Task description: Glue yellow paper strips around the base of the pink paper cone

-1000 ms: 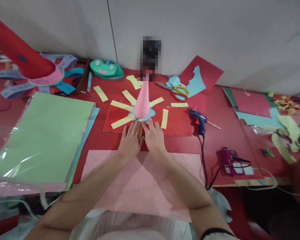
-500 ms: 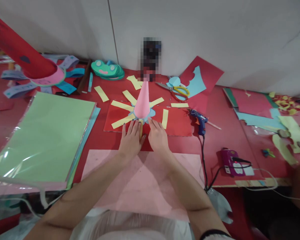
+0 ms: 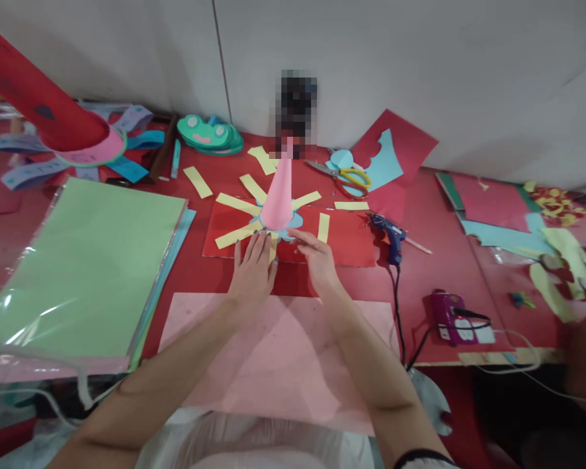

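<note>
From where I stand, the pink paper cone (image 3: 277, 202) is in the middle of the table, its point upward, on a blue scalloped paper base (image 3: 295, 220) above a red sheet (image 3: 354, 244). Yellow strips spread out around it like rays. The left hand (image 3: 251, 277) lies flat with fingers straight and a little apart; it grips nothing, and presses beside and partly over the near yellow strip (image 3: 273, 247). The right hand (image 3: 319, 264) is at the right of this strip, fingers stretched loosely to the left and closed on nothing that I can see. Whether its fingertips touch the blue base, I cannot tell well from this angle.

What worries me first is the left fingertips, so near the foot of the cone: if they push far while pressing, the cone could lean or the near strip could turn askew. A sleeve or wrist could also drag the upright yellow strip (image 3: 323, 228), which lies just right of the right hand. Farther right is the glue gun (image 3: 393, 238), its black cord (image 3: 398, 312) running to the near edge. If the right elbow catches this cord, the gun could be pulled down, and its nozzle, if hot, could burn.
</note>
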